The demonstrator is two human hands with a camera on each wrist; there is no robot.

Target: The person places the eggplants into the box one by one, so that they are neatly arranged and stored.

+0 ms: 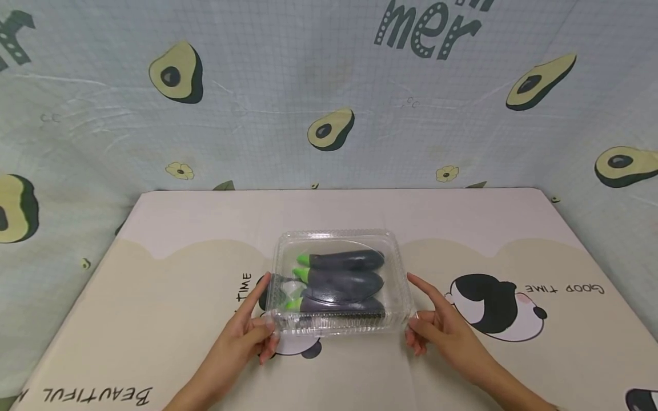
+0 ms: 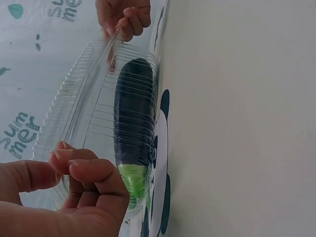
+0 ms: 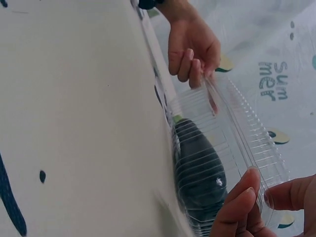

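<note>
A clear plastic clamshell container [image 1: 339, 330] stands on the table with its lid down. Through it show three dark purple eggplants [image 1: 345, 261] with green stem ends to the left, lying side by side. At its left near corner my left hand [image 1: 237, 342] pinches the rim between thumb and fingers, index stretched along the side. My right hand [image 1: 449, 337] does the same at the right near corner. Close up in the left wrist view, the ribbed front wall [image 2: 102, 106] has an eggplant [image 2: 134, 113] right behind it. The right wrist view shows the thumb [image 3: 286, 195] against the rim.
A table cover [image 1: 169, 319] printed with cartoon dogs and lettering lies under the container. Beyond the table's far edge [image 1: 339, 189] hangs a pale curtain [image 1: 257, 131] with avocado prints, which also runs along both sides.
</note>
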